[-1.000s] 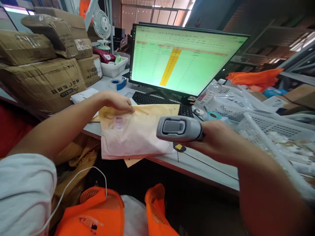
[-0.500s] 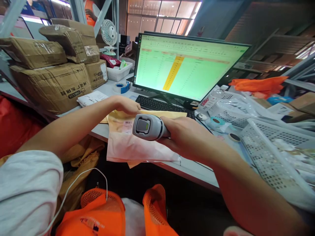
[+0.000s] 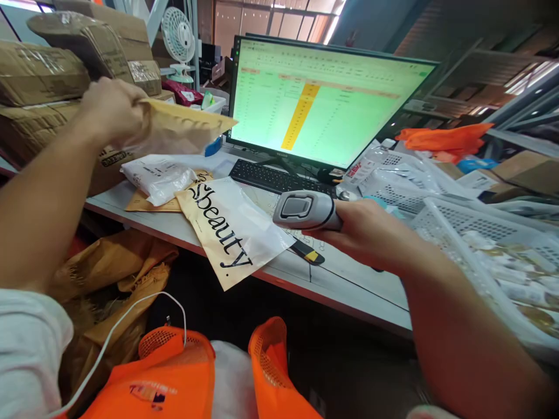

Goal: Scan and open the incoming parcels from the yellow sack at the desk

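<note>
My left hand [image 3: 111,110] is closed on the end of a yellow and whitish plastic mailing bag [image 3: 183,125], raised above the left part of the desk. Under and in front of it lies another bag, the beauty bag [image 3: 218,227], cream and white with black "beauty" lettering, its corner hanging over the desk edge. My right hand [image 3: 367,233] grips a grey barcode scanner [image 3: 305,210] by its handle, over the desk right of that bag. A black and yellow box cutter [image 3: 308,251] lies partly under the beauty bag. A white plastic packet [image 3: 159,177] rests to the left.
A monitor [image 3: 323,105] with a spreadsheet stands behind a black keyboard [image 3: 275,177]. Cardboard boxes [image 3: 39,75] are stacked at left near a white fan [image 3: 178,38]. White perforated baskets [image 3: 484,279] with small packets stand at right.
My left hand has lifted the mailing bag from the desk and carried it left and up, uncovering the beauty bag and box cutter. The scanner has shifted right and slightly up.
</note>
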A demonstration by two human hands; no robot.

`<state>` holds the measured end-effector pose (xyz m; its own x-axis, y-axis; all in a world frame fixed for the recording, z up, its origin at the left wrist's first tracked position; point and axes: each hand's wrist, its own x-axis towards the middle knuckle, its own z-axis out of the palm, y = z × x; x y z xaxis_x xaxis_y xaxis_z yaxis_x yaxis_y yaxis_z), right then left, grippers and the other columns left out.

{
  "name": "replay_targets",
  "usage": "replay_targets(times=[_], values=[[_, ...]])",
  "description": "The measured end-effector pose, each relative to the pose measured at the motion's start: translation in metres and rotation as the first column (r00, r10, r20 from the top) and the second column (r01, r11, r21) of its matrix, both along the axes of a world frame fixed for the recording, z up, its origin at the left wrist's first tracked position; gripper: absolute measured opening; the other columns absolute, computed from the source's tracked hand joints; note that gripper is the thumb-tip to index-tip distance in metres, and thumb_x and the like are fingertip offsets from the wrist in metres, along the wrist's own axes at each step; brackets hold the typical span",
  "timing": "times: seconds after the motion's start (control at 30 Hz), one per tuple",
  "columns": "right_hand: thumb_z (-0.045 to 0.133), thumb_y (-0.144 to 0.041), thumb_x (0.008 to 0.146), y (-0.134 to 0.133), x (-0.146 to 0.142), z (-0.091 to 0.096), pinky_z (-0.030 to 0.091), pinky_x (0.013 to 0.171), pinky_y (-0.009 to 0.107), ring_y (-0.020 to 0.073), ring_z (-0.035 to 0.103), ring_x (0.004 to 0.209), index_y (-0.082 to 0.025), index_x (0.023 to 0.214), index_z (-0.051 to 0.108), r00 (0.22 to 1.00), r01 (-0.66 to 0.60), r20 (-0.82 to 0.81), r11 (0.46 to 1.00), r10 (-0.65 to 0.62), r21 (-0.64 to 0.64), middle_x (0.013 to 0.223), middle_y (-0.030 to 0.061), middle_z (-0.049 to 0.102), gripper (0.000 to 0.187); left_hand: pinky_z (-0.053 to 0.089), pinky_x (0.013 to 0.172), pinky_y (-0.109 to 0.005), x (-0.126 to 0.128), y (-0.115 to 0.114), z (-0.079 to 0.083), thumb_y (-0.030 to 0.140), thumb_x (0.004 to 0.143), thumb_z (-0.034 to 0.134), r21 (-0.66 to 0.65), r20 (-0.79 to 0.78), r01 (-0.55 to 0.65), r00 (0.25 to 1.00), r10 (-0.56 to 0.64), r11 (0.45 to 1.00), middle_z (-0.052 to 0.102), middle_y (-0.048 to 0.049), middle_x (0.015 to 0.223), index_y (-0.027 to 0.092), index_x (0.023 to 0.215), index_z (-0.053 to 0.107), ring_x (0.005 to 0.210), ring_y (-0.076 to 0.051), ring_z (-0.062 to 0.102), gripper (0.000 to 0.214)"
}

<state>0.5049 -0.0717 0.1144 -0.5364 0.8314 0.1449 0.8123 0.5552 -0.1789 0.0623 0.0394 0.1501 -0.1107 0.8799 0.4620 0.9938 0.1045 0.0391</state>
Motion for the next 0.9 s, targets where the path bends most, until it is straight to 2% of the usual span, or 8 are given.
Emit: replay_targets(times=[0.1, 0.23, 0.37, 0.43, 0.5, 0.6, 0.77, 0.9], values=[[0.068, -0.039, 0.089, 0.013, 0.001, -0.001, 0.054, 0.067, 0.032, 0.0265, 0.074, 0.082, -0.026, 0.113, 0.077, 0.999, -0.002, -0.033, 0.997, 0.000, -0.071, 0.095, 0.0023, 0.080, 0.028, 0.045, 0.102, -0.050, 0.019, -0.017, -0.041, 0.034, 0.101, 0.047, -0.096, -0.045, 0.070, 0.996, -0.074, 0.993, 0.070, -0.0122, 0.116, 0.004, 0.132, 0.064, 0.118, -0.031, 0.062, 0.046], [0.070, -0.041, 0.087, 0.027, 0.003, -0.007, 0.056, 0.073, 0.032, 0.0274, 0.074, 0.088, -0.027, 0.111, 0.079, 0.996, 0.001, -0.083, 0.995, -0.009, -0.100, 0.098, 0.0010, 0.081, 0.029, 0.054, 0.085, -0.041, 0.056, -0.059, -0.135, 0.025, 0.098, 0.048, -0.358, 0.016, 0.266, 0.960, -0.279, 0.895, 0.074, -0.0125, 0.101, 0.016, 0.124, 0.069, 0.091, -0.029, 0.070, 0.035], [0.072, -0.040, 0.086, 0.032, 0.010, -0.018, 0.056, 0.072, 0.031, 0.0253, 0.074, 0.085, -0.027, 0.106, 0.080, 0.995, 0.042, -0.086, 0.992, -0.052, -0.117, 0.096, 0.0000, 0.081, 0.025, 0.047, 0.112, -0.044, 0.078, -0.107, -0.221, 0.029, 0.098, 0.054, -0.288, 0.108, 0.653, 0.749, -0.654, 0.701, 0.060, -0.0163, 0.144, 0.018, 0.144, 0.057, 0.131, -0.030, 0.058, 0.047], [0.072, -0.040, 0.085, 0.034, 0.013, -0.021, 0.055, 0.071, 0.030, 0.0240, 0.074, 0.082, -0.026, 0.103, 0.080, 0.994, 0.068, -0.081, 0.988, -0.079, -0.136, 0.092, -0.0002, 0.080, 0.024, 0.033, 0.123, -0.052, 0.087, -0.121, -0.245, 0.037, 0.089, 0.071, -0.215, 0.066, 0.702, 0.704, -0.707, 0.679, 0.040, -0.0165, 0.163, 0.021, 0.157, 0.042, 0.150, -0.035, 0.039, 0.076], [0.072, -0.040, 0.085, 0.034, 0.013, -0.023, 0.055, 0.072, 0.030, 0.0240, 0.074, 0.083, -0.025, 0.102, 0.079, 0.991, 0.090, -0.082, 0.985, -0.103, -0.145, 0.092, 0.0005, 0.080, 0.024, 0.026, 0.125, -0.060, 0.098, -0.126, -0.256, 0.036, 0.083, 0.079, -0.153, 0.026, 0.671, 0.736, -0.676, 0.725, 0.032, -0.0166, 0.167, 0.024, 0.160, 0.038, 0.154, -0.039, 0.030, 0.088], [0.071, -0.041, 0.085, 0.033, 0.012, -0.024, 0.054, 0.072, 0.030, 0.0249, 0.074, 0.086, -0.024, 0.101, 0.079, 0.987, 0.116, -0.095, 0.983, -0.131, -0.145, 0.093, 0.0015, 0.080, 0.025, 0.033, 0.122, -0.060, 0.114, -0.121, -0.259, 0.024, 0.090, 0.069, -0.104, 0.010, 0.654, 0.754, -0.657, 0.750, 0.045, -0.0172, 0.159, 0.021, 0.147, 0.056, 0.147, -0.039, 0.040, 0.058], [0.071, -0.041, 0.085, 0.025, 0.019, -0.018, 0.053, 0.068, 0.030, 0.0243, 0.072, 0.081, -0.022, 0.099, 0.078, 0.985, 0.123, -0.112, 0.988, -0.133, -0.096, 0.089, 0.0031, 0.079, 0.025, 0.050, 0.105, -0.048, 0.112, -0.102, -0.259, 0.010, 0.093, 0.054, -0.101, -0.031, 0.750, 0.654, -0.756, 0.653, 0.065, -0.0152, 0.134, 0.019, 0.120, 0.070, 0.125, -0.033, 0.059, 0.033], [0.072, -0.047, 0.086, 0.014, 0.032, -0.008, 0.051, 0.060, 0.032, 0.0241, 0.069, 0.070, -0.020, 0.092, 0.078, 0.980, 0.158, -0.124, 0.987, -0.156, 0.009, 0.078, 0.0047, 0.076, 0.028, 0.055, 0.087, -0.035, 0.097, -0.077, -0.243, 0.019, 0.098, 0.045, -0.067, 0.273, 0.790, 0.602, -0.751, 0.609, 0.072, -0.0103, 0.102, 0.019, 0.102, 0.072, 0.095, -0.024, 0.068, 0.027]])
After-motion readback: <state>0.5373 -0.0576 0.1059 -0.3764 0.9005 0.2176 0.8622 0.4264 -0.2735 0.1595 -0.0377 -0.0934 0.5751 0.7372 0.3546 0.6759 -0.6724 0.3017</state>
